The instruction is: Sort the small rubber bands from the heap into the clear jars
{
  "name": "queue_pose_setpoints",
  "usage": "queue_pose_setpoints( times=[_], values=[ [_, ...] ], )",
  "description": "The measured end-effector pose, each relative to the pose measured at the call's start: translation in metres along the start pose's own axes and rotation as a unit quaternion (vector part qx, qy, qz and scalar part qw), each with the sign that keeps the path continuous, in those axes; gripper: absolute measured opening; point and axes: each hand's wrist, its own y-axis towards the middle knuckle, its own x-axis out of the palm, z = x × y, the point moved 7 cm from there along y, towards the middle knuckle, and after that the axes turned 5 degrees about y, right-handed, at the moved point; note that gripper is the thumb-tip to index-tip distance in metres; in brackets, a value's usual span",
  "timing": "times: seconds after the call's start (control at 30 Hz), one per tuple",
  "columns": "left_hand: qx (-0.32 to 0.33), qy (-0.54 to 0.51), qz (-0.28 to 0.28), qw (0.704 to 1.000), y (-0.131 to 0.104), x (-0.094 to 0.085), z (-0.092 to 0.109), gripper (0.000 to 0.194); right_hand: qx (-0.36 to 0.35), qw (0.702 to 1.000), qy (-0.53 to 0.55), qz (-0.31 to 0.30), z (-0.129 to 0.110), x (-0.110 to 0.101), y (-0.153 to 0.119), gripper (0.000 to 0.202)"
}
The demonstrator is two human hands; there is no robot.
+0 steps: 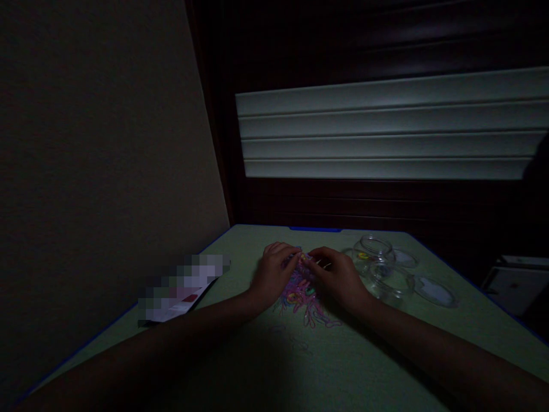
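A heap of thin colourful loops that look like small rubber bands (300,294), mostly pink and purple with bits of yellow and green, lies on the green table (240,366). Over its far side, my left hand (274,272) pinches some of the bands between thumb and index finger. Facing it, my right hand (338,277) also has its thumb and index finger closed on bands, the fingertips of both hands nearly meeting. Dim light hides exactly which bands are held. A few loose loops (299,343) lie nearer to me.
Right of my hands stand two clear jars (391,283), the farther one with something yellow inside. Beside them lie round clear lids (435,292). At the left is a pale packet (184,292), partly blurred. A wall (107,143) borders the left side, and a slatted panel (386,126) the back.
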Motion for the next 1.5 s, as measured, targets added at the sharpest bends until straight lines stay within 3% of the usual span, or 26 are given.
queue_pose_setpoints(
  times=[0.37, 0.73, 0.97, 1.17, 1.37, 1.5],
  values=[
    [0.025, -0.008, -0.01, 1.0, -0.001, 0.0, 0.008, 0.012, -0.001, 1.0, 0.024, 0.018, 0.005, -0.003, 0.004, 0.019],
    [0.029, -0.024, -0.015, 0.999, -0.001, 0.001, 0.01, 0.012, -0.061, 0.994, -0.089, -0.014, -0.015, -0.004, -0.001, 0.014],
    [0.042, -0.031, -0.014, 0.999, -0.001, 0.002, 0.01, 0.012, -0.135, 0.941, -0.304, -0.064, -0.024, 0.0, -0.006, 0.01],
    [0.036, -0.024, -0.025, 0.999, -0.001, 0.003, 0.011, 0.011, -0.242, 0.83, -0.488, -0.118, -0.05, 0.006, -0.009, 0.014],
    [0.045, -0.027, -0.02, 0.998, -0.001, 0.002, 0.012, 0.012, -0.205, 0.831, -0.512, -0.068, -0.064, -0.007, 0.001, 0.014],
    [0.036, -0.028, -0.02, 0.999, -0.001, 0.002, 0.011, 0.014, -0.177, 0.826, -0.533, -0.04, -0.065, -0.031, 0.013, 0.014]
  ],
)
